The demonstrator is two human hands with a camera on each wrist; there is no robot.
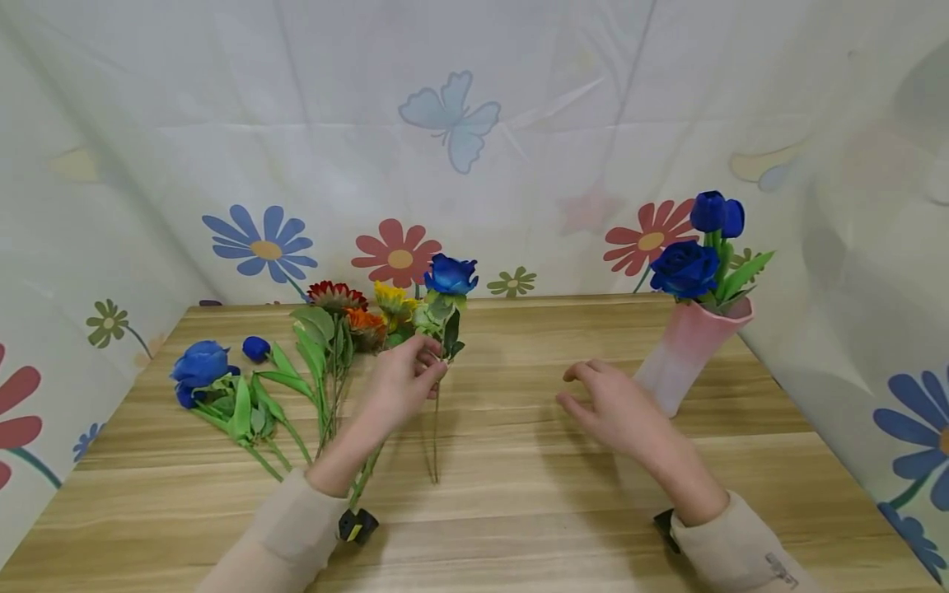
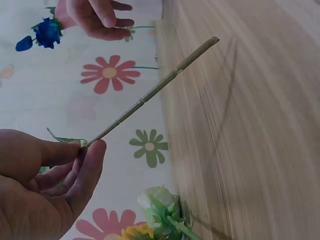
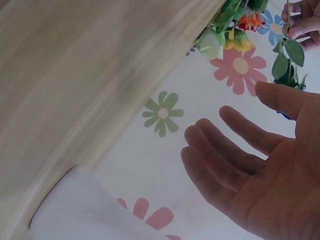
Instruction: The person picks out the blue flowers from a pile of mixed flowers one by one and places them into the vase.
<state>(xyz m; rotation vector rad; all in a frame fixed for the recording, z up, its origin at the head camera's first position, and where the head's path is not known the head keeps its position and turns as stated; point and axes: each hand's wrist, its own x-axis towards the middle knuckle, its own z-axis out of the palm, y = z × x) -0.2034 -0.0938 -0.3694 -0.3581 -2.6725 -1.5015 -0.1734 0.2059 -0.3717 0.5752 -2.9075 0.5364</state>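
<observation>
A blue flower (image 1: 451, 276) is held above the table (image 1: 511, 511), its stem (image 2: 159, 85) pinched by the left hand (image 1: 400, 380). Nothing is held by the right hand (image 1: 617, 408), fingers loose, near the vase (image 1: 693, 333). Carrying seems to be the step; next, steadiness may be needed.

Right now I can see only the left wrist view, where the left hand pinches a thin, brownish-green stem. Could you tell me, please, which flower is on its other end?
Observer: A ruffled blue rose; the head view shows it above the left hand.
Operator: Thank you. Behind the right hand I see only the pink top of a flared vase. Which colour has it lower down?
Observer: Whitish, down to its foot on the wooden table.
Operator: And which flower is next to the yellow, many-petalled flower on my picture's lower edge?
Observer: An orange flower, just left of it in the head view.
</observation>
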